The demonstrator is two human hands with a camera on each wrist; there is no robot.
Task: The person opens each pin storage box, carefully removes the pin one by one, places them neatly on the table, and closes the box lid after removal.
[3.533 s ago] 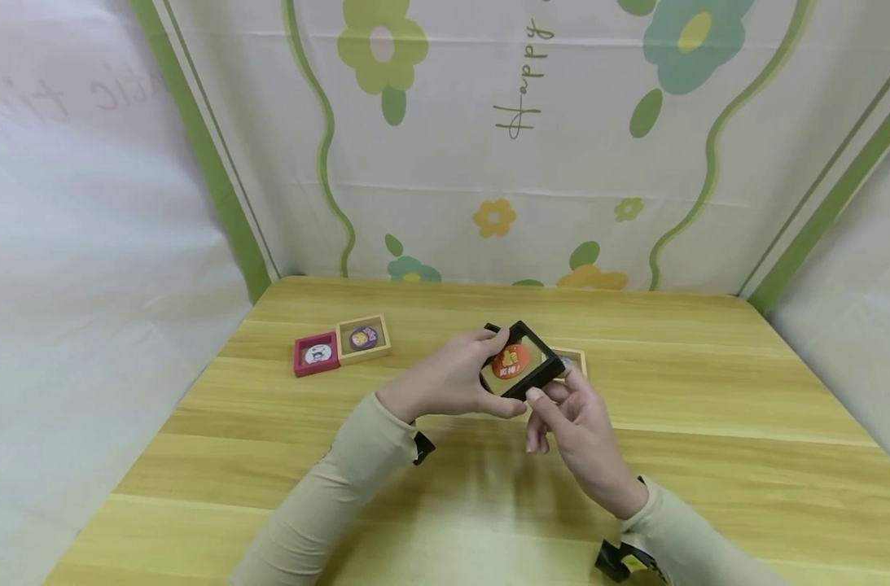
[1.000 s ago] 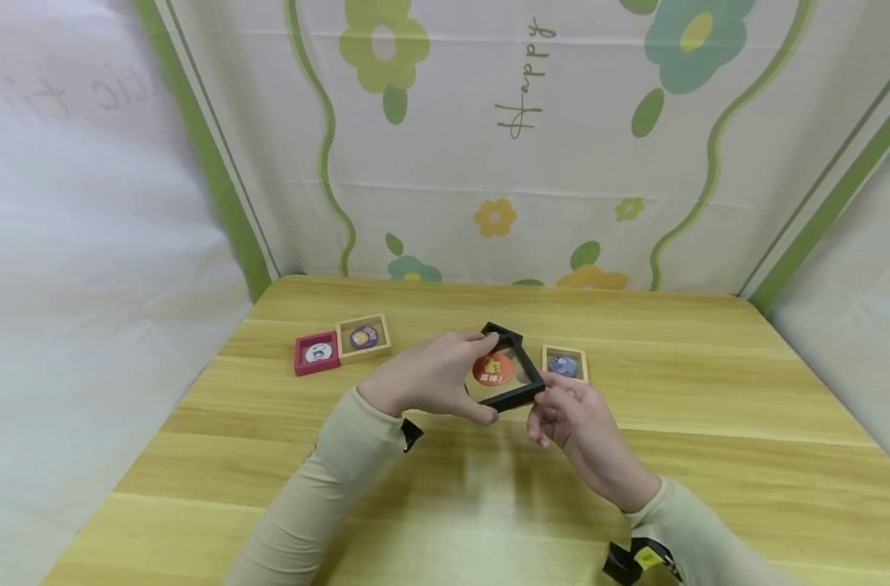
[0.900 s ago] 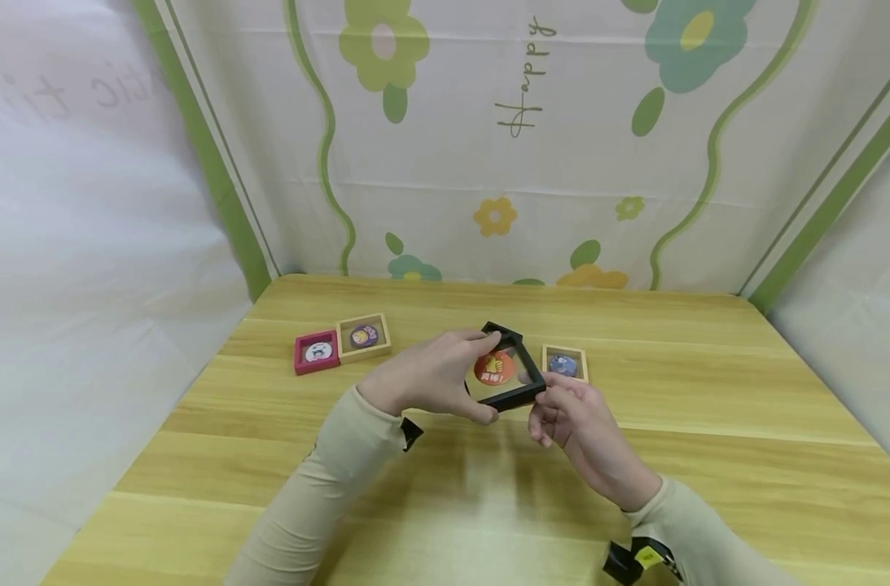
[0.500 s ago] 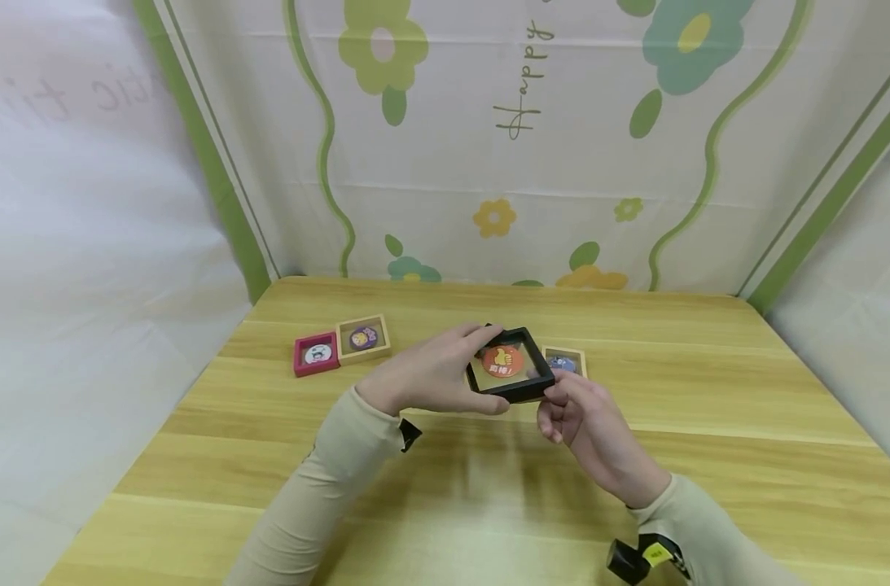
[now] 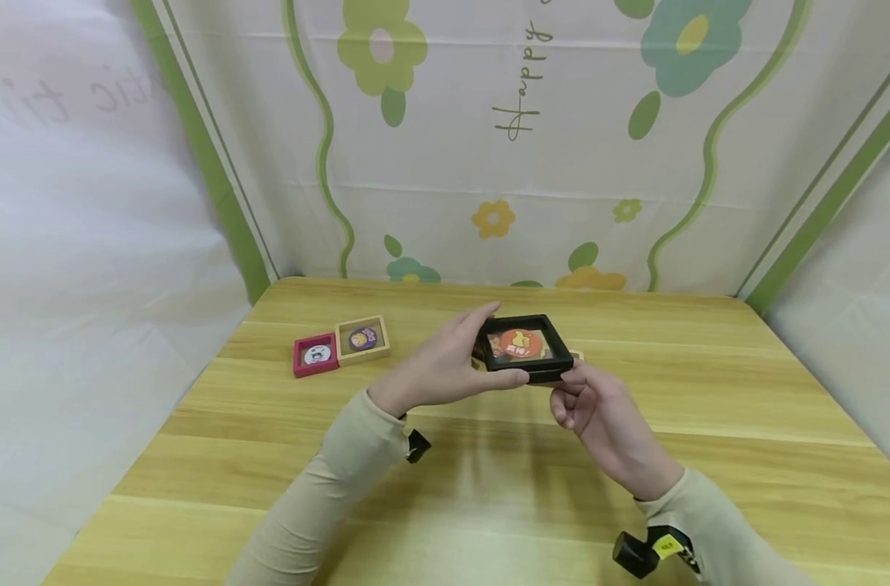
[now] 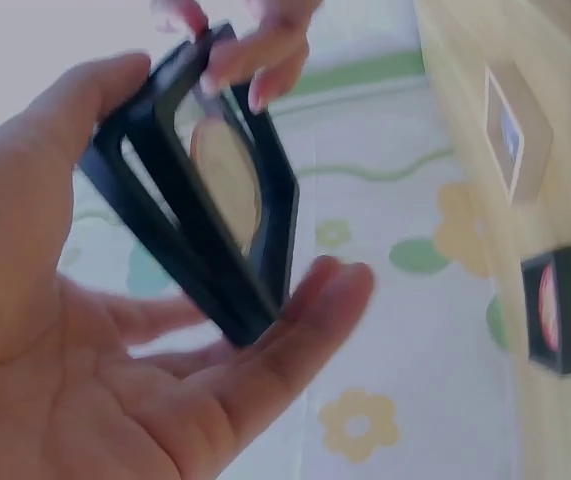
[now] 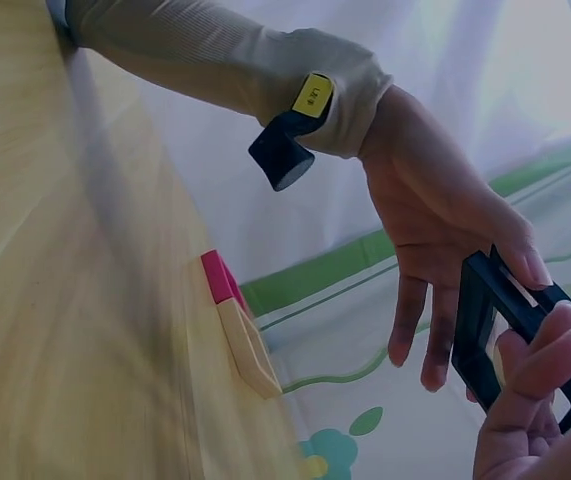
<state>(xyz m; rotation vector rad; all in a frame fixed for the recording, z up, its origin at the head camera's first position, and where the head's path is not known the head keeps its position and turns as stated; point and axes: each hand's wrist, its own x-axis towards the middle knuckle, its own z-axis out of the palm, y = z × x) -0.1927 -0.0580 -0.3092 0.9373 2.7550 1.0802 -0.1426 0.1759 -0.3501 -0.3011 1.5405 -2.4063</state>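
Observation:
A square black display frame with a clear window is held above the table. Inside it sits a round red-orange badge with a yellow thumbs-up. My left hand grips the frame's left side, thumb along the near edge and fingers at the far side. At the near right corner, my right hand pinches it between thumb and fingers. In the left wrist view, a slit shows between the frame's two black rims. A smaller black frame with a red badge rests on the table beyond, mostly hidden in the head view.
On the wooden table, a pink frame touches a light wooden frame at the left; both contain round badges. Another light wooden frame stands behind the held one. A floral cloth hangs along the table's back edge.
The held black frame has moved right and slightly up, and its window now lies flatter to the head camera. The right hand has shifted right with it, while both hands keep their hold.

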